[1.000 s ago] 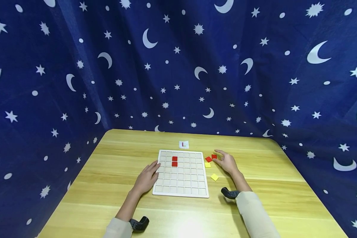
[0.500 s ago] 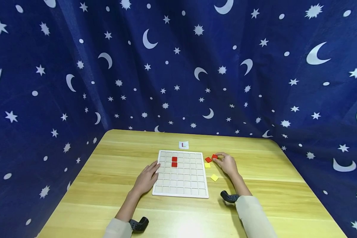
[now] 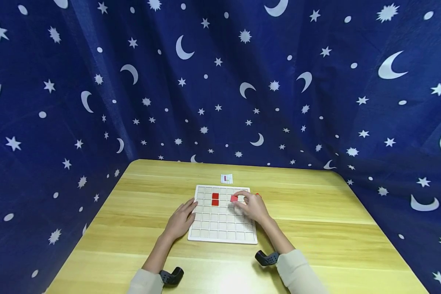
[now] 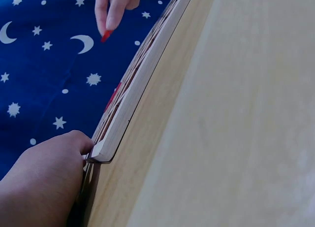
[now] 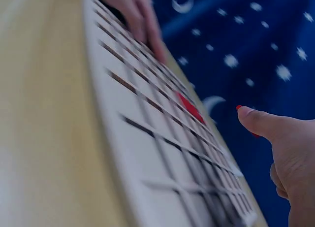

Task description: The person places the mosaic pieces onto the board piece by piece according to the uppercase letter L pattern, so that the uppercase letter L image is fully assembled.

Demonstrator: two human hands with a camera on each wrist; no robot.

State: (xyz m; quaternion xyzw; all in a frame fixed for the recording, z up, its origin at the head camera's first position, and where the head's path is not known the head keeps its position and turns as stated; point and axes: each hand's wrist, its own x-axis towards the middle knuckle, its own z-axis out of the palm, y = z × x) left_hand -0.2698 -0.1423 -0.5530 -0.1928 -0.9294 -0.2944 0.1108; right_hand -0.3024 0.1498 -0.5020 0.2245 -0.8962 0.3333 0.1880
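Note:
A white grid board [image 3: 220, 225] lies on the wooden table, with two red square tiles [image 3: 214, 202] set one above the other in its cells. My left hand [image 3: 181, 219] rests along the board's left edge, fingers extended and their tips on the rim. Over the right part of the board, my right hand [image 3: 256, 207] pinches another red tile [image 3: 234, 199] between thumb and fingers. The left wrist view shows this tile [image 4: 106, 36] raised above the board. In the right wrist view the thumb [image 5: 258, 122] covers most of it.
A small printed grid card [image 3: 226, 179] lies behind the board. One more red tile [image 3: 258, 195] peeks out behind my right hand. The yellow tiles seen earlier are hidden by that hand and forearm. A blue star-patterned curtain [image 3: 220, 81] hangs around the table [image 3: 139, 196].
My right hand has pinched a red tile from the pieces right of the board and carried it left over the grid. My left hand has stayed put.

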